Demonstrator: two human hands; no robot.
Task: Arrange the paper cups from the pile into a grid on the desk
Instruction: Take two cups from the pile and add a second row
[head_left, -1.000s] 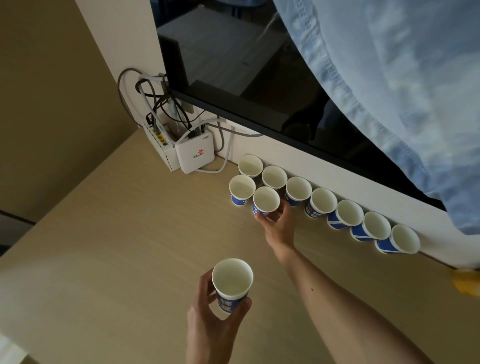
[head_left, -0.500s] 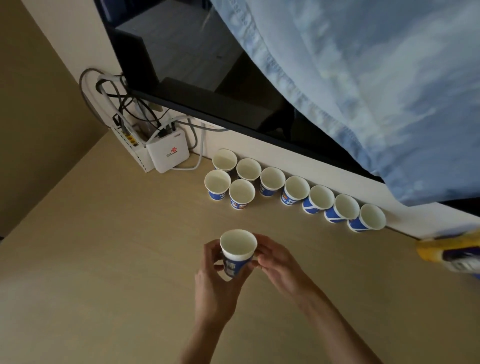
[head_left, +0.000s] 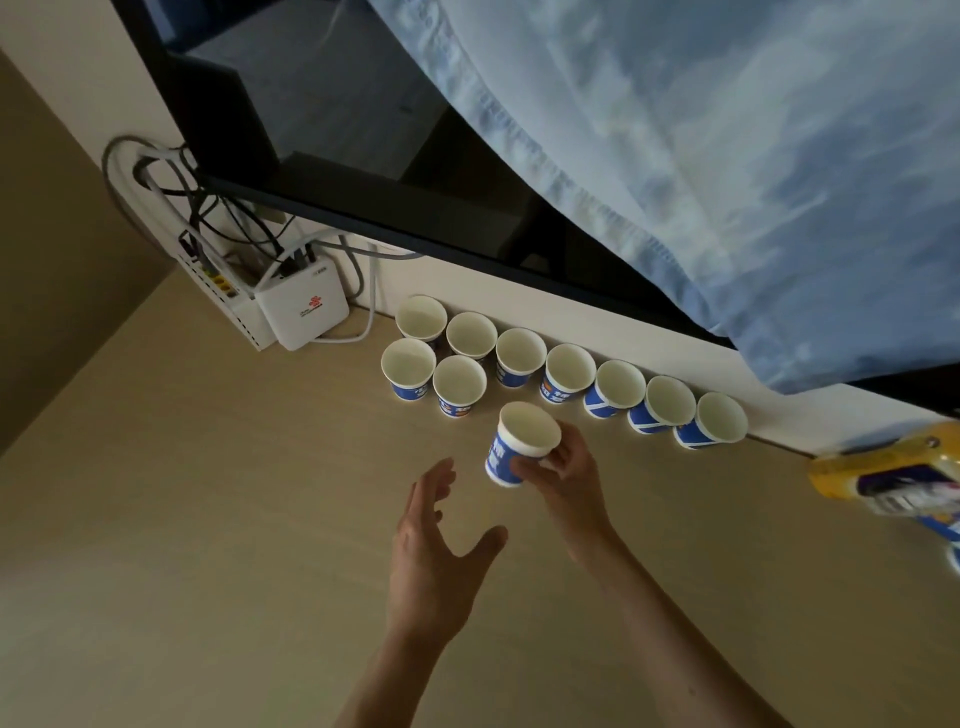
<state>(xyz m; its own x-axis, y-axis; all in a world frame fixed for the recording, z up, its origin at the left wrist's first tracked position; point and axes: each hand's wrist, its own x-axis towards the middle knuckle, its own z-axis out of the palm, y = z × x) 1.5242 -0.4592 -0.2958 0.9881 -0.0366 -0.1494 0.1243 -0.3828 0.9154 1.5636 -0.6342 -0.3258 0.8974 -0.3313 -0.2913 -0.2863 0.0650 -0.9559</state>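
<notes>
Now, head view: paper cup (head_left: 522, 442) passed from left hand (head_left: 435, 551), now released and spread, to right hand (head_left: 563, 475), which grips it tilted over surface (head_left: 208, 545) beside second row's last cup (head_left: 459, 385). Third slot next. Yellow pack (head_left: 893, 470) at right edge cut off, possibly cup pile.

Blue-and-white paper cups (head_left: 569, 375) on beige desk (head_left: 208, 519)
</notes>
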